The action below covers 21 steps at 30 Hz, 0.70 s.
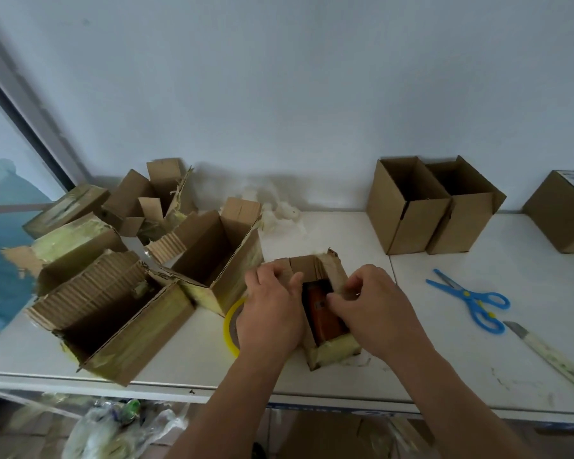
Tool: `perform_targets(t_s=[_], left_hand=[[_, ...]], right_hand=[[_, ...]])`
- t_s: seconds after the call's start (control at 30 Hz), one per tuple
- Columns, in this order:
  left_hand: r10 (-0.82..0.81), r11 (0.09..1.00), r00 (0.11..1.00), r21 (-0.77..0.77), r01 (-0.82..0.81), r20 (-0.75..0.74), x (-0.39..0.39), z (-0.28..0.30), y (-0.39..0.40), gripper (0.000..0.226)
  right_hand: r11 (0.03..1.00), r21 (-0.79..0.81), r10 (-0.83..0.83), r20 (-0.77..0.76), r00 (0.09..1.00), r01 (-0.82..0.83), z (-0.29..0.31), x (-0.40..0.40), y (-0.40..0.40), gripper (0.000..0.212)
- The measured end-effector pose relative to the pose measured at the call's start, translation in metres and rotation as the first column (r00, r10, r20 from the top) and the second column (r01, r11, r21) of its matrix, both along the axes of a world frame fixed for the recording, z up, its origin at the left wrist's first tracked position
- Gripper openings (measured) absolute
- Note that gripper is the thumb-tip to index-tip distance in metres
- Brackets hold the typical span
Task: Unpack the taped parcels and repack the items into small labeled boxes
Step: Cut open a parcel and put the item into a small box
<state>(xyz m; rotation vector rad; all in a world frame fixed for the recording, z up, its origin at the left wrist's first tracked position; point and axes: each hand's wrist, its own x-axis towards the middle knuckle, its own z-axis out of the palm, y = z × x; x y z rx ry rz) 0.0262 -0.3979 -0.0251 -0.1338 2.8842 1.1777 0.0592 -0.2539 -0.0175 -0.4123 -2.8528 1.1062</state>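
On the counter (478, 326), the taped parcel (325, 326) sits opened, an orange-brown item (322, 313) inside. The left hand (269, 313) curls over its left flap; right hand (375, 309) fingers pinch the right flap. Cardboard is stiff, tape sticky (probably light); grip the item's sides.

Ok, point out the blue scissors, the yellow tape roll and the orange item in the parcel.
blue scissors (466, 294): head view, on the pivot.
yellow tape roll (227, 326): head view, on its exposed left rim.
orange item (322, 318): head view, on its visible top face.
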Motion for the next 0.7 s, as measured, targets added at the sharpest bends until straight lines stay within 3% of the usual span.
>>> perform_targets(t_s=[0.13, 0.27, 0.37, 0.5, 0.7], left_hand=[[-0.046, 0.998, 0.999, -0.051, 0.047, 0.015, -0.001, -0.008, -0.002, 0.043], [-0.142, 0.980, 0.988, -0.149, 0.132, -0.062, -0.005, -0.011, -0.006, 0.047], [-0.302, 0.928, 0.939, -0.274, 0.251, -0.162, -0.010, -0.009, -0.006, 0.038], [-0.457, 0.865, 0.876, -0.308, 0.396, -0.156, -0.019, -0.006, -0.009, 0.013], [-0.581, 0.697, 0.813, -0.496, 0.517, 0.032, -0.028, 0.002, -0.016, 0.035]], right_hand=[[0.979, -0.201, -0.037, -0.003, 0.999, 0.036, 0.009, 0.000, 0.021, 0.014], [0.791, -0.595, -0.075, 0.137, 0.988, 0.143, 0.006, 0.003, 0.035, 0.012], [0.788, -0.586, -0.123, 0.155, 0.980, 0.191, -0.004, 0.002, 0.033, 0.011], [0.928, -0.350, -0.117, 0.057, 0.992, 0.129, -0.011, 0.003, 0.028, 0.015], [0.919, -0.393, 0.026, 0.153, 0.988, 0.037, -0.015, 0.013, 0.028, 0.045]])
